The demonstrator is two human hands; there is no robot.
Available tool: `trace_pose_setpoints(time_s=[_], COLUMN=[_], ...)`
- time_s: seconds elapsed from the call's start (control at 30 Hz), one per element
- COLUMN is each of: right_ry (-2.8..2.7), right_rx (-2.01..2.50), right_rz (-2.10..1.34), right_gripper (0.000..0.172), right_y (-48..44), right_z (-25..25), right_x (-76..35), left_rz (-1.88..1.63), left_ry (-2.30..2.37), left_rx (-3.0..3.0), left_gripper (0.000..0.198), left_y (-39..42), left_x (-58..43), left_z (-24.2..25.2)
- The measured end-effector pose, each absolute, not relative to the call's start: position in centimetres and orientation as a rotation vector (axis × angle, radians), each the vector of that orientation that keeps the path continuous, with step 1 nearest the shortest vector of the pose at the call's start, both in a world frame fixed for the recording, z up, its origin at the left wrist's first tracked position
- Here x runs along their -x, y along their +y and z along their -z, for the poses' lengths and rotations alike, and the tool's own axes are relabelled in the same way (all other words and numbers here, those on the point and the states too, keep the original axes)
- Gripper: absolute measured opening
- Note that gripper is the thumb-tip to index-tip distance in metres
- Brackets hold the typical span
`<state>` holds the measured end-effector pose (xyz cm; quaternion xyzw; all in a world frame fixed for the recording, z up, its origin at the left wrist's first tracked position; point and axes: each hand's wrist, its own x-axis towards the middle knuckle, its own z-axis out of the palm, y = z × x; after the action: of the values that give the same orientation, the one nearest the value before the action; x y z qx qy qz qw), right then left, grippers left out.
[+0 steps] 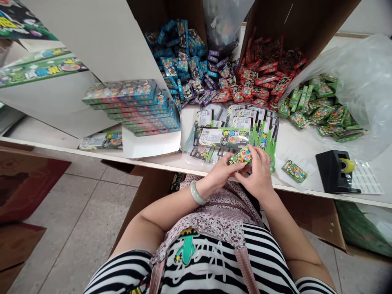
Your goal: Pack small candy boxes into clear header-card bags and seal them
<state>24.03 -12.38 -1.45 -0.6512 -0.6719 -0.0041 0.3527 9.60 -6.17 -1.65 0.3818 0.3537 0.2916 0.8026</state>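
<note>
"Black-and-white striped cloth shirt (269, 261), nearest the camera, beneath a pink floral fabric apron (211, 222). What stands left of the hands?"

"Layered stack of flat, multicoloured printed boxes (137, 112), on a white worktop (294, 143)."

"And the left hand?"

"Left hand (221, 170): thumb along the near edge, pinching the left end of a small green rectangular packet with multicoloured print (240, 157); the fingertips beneath are hidden."

"Where exactly is the packet?"

"Between both hands, over the near part of the green-and-black flat printed pouches (225, 136). Right hand (259, 171): fingers close together, curved over the packet's right end, gripping it."

"How is it best handled?"

"Light, even pressure at both ends seems advisable; a hard squeeze could dent the middle. A level printed face probably makes its edges easier to align."

"Farther right?"

"Lone green printed packet (294, 170) on white paper, then a black tape dispenser (330, 171), best left clear of the right forearm."
</note>
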Motion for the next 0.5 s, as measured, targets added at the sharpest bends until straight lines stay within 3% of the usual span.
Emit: trace_pose_setpoints(time_s=[0.07, 0.17, 0.3, 0.4, 0.5], right_ry=[-1.719, -1.656, -1.668, -1.731, -1.786], right_rx=[1.660, 1.620, 1.574, 1.559, 1.590], right_rz=[0.034, 0.065, -0.087, -0.182, -0.111], right_gripper=[0.076, 0.079, 0.081, 0.077, 0.077], right_y=[-12.5, -12.1, -9.7, -7.4, -6.2], right_z=[1.1, 0.8, 1.4, 1.4, 0.6], right_x=[-26.1, -30.3, -33.9, -33.9, -32.7], left_rz=[-0.648, -0.752, -0.345, -0.110, -0.213], left_ry=[0.757, 0.830, 0.817, 0.799, 0.795], left_rx=[-1.225, -1.944, -2.443, -2.513, -2.570], left_gripper=[0.058, 0.084, 0.110, 0.110, 0.104], left_y=[-4.7, -0.3, 5.7, 7.5, 7.2], left_x=[-8.7, -6.9, -6.2, -6.6, -6.4], left_z=[1.2, 0.5, 0.3, 0.6, 0.5])
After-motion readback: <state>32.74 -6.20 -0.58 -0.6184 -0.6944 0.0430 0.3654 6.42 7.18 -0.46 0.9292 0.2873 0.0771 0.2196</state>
